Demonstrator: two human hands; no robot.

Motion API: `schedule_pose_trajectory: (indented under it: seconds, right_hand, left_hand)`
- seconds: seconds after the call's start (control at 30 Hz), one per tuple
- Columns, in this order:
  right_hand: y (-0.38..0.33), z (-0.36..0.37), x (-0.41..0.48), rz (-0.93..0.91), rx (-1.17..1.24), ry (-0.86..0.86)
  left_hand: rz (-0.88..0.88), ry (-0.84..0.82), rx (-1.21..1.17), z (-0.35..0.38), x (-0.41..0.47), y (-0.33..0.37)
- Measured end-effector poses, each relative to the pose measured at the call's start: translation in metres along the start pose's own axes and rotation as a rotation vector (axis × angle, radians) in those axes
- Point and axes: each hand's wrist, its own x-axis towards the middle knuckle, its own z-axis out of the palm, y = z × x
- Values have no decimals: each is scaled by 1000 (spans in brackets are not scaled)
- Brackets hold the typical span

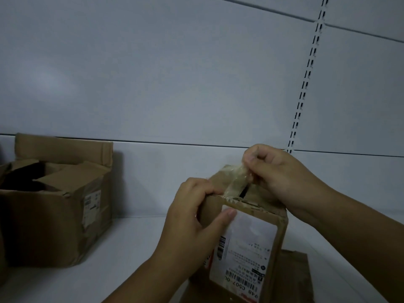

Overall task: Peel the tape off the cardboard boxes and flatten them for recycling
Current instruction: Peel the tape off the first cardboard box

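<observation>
A small cardboard box [276, 259] with a white shipping label [247, 248] stands upright in front of me. My left hand [192, 217] grips its upper left corner, thumb lying on the label. My right hand [277, 176] pinches a strip of clear tape [235, 182] that is partly lifted off the box's top seam. A dark gap shows in the seam under the raised tape.
A larger brown box [54, 204] with its flaps pushed in stands on the white shelf [135, 237] at the left. A flat piece of cardboard [295, 272] lies beneath the small box. A white back panel with a slotted upright [306, 84] rises behind.
</observation>
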Motion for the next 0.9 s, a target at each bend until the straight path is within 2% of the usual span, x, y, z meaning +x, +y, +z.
schedule_pose_trajectory:
  seconds: [0.07, 0.2, 0.33, 0.47, 0.67, 0.77, 0.9]
  right_hand:
    - [1, -3, 1, 65, 155, 24]
    - [1, -3, 0, 89, 190, 30]
    - [1, -2, 1, 96, 217, 68]
    - [-1, 1, 0, 104, 18, 18]
    - [-5, 4, -1, 85, -185, -73]
    - [-2, 5, -1, 44, -243, -86]
    - [1, 4, -1, 17, -180, -110]
  left_hand:
    - [-18, -54, 23, 1, -1, 2]
    - [-26, -40, 6, 6, -2, 3]
    - [-72, 6, -202, 4, 0, 7]
    - [-68, 24, -282, -2, 6, 12]
    - [-124, -35, -423, -12, 2, 16]
    - [-77, 5, -337, -17, -5, 14]
    - [-93, 27, -285, -18, -11, 14]
